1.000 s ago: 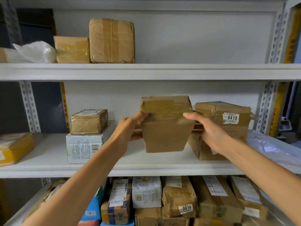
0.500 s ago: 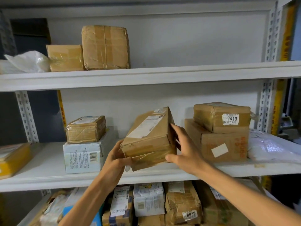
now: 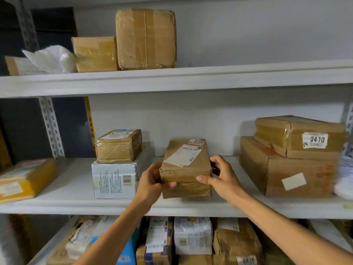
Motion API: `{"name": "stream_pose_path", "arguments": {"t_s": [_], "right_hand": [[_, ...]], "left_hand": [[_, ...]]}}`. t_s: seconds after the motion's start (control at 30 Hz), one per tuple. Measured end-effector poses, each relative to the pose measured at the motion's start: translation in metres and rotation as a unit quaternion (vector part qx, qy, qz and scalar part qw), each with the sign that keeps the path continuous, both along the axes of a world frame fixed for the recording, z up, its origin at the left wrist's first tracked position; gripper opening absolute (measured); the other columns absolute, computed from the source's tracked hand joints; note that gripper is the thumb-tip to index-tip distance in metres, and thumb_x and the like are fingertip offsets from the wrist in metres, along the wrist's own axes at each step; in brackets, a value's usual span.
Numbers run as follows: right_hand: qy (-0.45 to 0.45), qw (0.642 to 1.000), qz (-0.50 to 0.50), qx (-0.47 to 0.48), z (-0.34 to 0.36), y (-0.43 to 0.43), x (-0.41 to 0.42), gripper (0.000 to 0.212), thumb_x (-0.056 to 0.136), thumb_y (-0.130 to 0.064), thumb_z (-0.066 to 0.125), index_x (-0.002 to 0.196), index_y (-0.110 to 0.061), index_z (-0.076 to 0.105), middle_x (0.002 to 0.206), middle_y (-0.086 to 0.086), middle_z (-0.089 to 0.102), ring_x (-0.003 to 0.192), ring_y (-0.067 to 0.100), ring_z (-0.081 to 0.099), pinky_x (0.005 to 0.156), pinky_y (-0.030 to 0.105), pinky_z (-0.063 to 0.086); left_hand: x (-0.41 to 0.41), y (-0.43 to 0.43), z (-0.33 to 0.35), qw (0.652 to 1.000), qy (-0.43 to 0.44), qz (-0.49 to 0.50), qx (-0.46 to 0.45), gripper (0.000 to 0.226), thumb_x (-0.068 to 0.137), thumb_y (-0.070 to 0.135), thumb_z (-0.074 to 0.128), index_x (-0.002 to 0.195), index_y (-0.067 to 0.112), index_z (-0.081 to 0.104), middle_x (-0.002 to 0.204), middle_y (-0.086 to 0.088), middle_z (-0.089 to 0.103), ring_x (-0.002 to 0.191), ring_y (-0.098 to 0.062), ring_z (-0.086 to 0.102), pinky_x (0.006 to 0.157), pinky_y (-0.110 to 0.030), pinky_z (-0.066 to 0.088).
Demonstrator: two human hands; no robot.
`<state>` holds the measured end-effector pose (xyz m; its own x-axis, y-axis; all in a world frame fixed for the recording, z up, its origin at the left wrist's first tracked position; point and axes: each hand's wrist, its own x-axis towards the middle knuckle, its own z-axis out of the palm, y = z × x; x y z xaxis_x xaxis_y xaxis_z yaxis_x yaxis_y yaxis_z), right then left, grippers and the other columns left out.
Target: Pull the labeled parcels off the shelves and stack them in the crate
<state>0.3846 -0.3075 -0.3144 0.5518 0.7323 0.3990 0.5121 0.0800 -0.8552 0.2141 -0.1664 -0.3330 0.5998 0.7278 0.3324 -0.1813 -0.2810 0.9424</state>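
Labeled parcel (image 3: 186,165) is being gripped at both ends by left hand (image 3: 152,180) and right hand (image 3: 223,175); seemingly slick tape is risking a slip.

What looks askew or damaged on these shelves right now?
The 0410 parcel sits skewed on the larger carton, not squared to its edges. The held parcel has creased, wrinkled brown wrap.

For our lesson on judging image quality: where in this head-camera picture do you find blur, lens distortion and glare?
Head view: the upper shelf edge bows, a wide-angle effect; blur smears the white bag at far right; tape on the 0410 parcel gleams, its sticker legible; the held parcel has a shipping label too soft to read.
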Motion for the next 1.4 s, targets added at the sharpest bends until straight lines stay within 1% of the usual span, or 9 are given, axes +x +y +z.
{"name": "stream_pose_path", "arguments": {"t_s": [0.27, 0.4, 0.5, 0.57, 0.67, 0.77, 0.9, 1.07, 1.4], "right_hand": [[-0.014, 0.998, -0.003, -0.068, -0.03, 0.016, 0.016, 0.048, 0.077, -0.013, 0.08, 0.112, -0.012, 0.047, 0.107, -0.005, 0.064, 0.098, 0.01, 0.063, 0.079, 0.017, 0.049], [-0.043, 0.995, -0.007, -0.087, -0.028, 0.014, 0.016, 0.046, 0.08, -0.018, 0.077, 0.112, -0.012, 0.044, 0.111, 0.0, 0.064, 0.101, 0.017, 0.063, 0.087, 0.032, 0.053], [-0.064, 0.99, 0.001, -0.124, -0.022, 0.009, 0.016, 0.049, 0.082, -0.024, 0.076, 0.117, -0.014, 0.044, 0.12, 0.002, 0.063, 0.109, 0.019, 0.061, 0.094, 0.037, 0.051], [-0.119, 0.974, 0.022, -0.191, -0.012, 0.0, 0.02, 0.063, 0.081, -0.038, 0.075, 0.13, -0.017, 0.042, 0.133, 0.002, 0.057, 0.12, 0.019, 0.055, 0.098, 0.034, 0.046], [-0.268, 0.903, -0.011, -0.335, 0.004, -0.017, 0.03, 0.092, 0.075, -0.066, 0.067, 0.144, -0.016, 0.033, 0.146, 0.006, 0.043, 0.131, 0.024, 0.045, 0.102, 0.04, 0.043], [-0.318, 0.859, -0.041, -0.399, 0.017, -0.034, 0.038, 0.09, 0.079, -0.057, 0.069, 0.146, -0.01, 0.031, 0.145, 0.012, 0.04, 0.129, 0.028, 0.042, 0.102, 0.042, 0.043], [-0.33, 0.852, -0.054, -0.402, 0.036, -0.066, 0.041, 0.06, 0.085, -0.036, 0.069, 0.132, -0.009, 0.044, 0.129, 0.01, 0.045, 0.11, 0.025, 0.051, 0.085, 0.035, 0.047], [-0.327, 0.859, -0.102, -0.381, 0.055, -0.121, 0.055, 0.035, 0.083, -0.031, 0.067, 0.11, -0.014, 0.055, 0.102, 0.003, 0.055, 0.089, 0.023, 0.063, 0.079, 0.044, 0.054], [-0.35, 0.784, -0.203, -0.471, 0.095, -0.243, 0.105, 0.046, 0.086, -0.035, 0.066, 0.123, -0.012, 0.053, 0.115, 0.008, 0.054, 0.102, 0.027, 0.056, 0.08, 0.039, 0.051]], "left_hand": [[0.015, 0.024, -0.032, 0.991, 0.102, 0.058, 0.058, 0.062, 0.064, 0.0, 0.086, 0.12, 0.011, 0.061, 0.103, -0.001, 0.072, 0.099, -0.018, 0.068, 0.078, -0.027, 0.058], [0.016, 0.018, -0.025, 0.975, 0.159, 0.077, 0.132, 0.066, 0.068, 0.007, 0.086, 0.127, 0.011, 0.057, 0.106, 0.001, 0.069, 0.101, -0.016, 0.065, 0.075, -0.014, 0.052], [0.01, 0.013, -0.011, 0.937, 0.25, 0.091, 0.227, 0.075, 0.07, 0.024, 0.086, 0.136, 0.014, 0.051, 0.112, 0.0, 0.066, 0.105, -0.017, 0.062, 0.084, -0.02, 0.049], [0.003, 0.013, 0.007, 0.879, 0.342, 0.094, 0.32, 0.09, 0.069, 0.04, 0.084, 0.144, 0.017, 0.041, 0.125, -0.005, 0.063, 0.113, -0.025, 0.06, 0.094, -0.033, 0.05], [0.001, 0.004, 0.04, 0.801, 0.424, 0.095, 0.413, 0.09, 0.071, 0.048, 0.08, 0.145, 0.022, 0.038, 0.132, -0.006, 0.059, 0.114, -0.027, 0.059, 0.095, -0.033, 0.049], [0.014, -0.013, 0.063, 0.772, 0.421, 0.101, 0.465, 0.074, 0.071, 0.055, 0.077, 0.132, 0.023, 0.051, 0.128, -0.001, 0.062, 0.109, -0.024, 0.062, 0.088, -0.033, 0.052], [0.047, -0.039, 0.071, 0.774, 0.381, 0.089, 0.497, 0.072, 0.07, 0.056, 0.076, 0.13, 0.024, 0.053, 0.128, 0.005, 0.06, 0.109, -0.02, 0.061, 0.087, -0.032, 0.051], [0.097, -0.074, 0.081, 0.775, 0.363, 0.052, 0.514, 0.067, 0.069, 0.06, 0.074, 0.125, 0.029, 0.054, 0.123, 0.009, 0.061, 0.11, -0.017, 0.06, 0.088, -0.03, 0.048], [0.177, -0.151, 0.105, 0.833, 0.284, -0.017, 0.474, 0.052, 0.066, 0.062, 0.076, 0.108, 0.038, 0.057, 0.115, 0.008, 0.065, 0.103, -0.016, 0.061, 0.087, -0.033, 0.051]]}}
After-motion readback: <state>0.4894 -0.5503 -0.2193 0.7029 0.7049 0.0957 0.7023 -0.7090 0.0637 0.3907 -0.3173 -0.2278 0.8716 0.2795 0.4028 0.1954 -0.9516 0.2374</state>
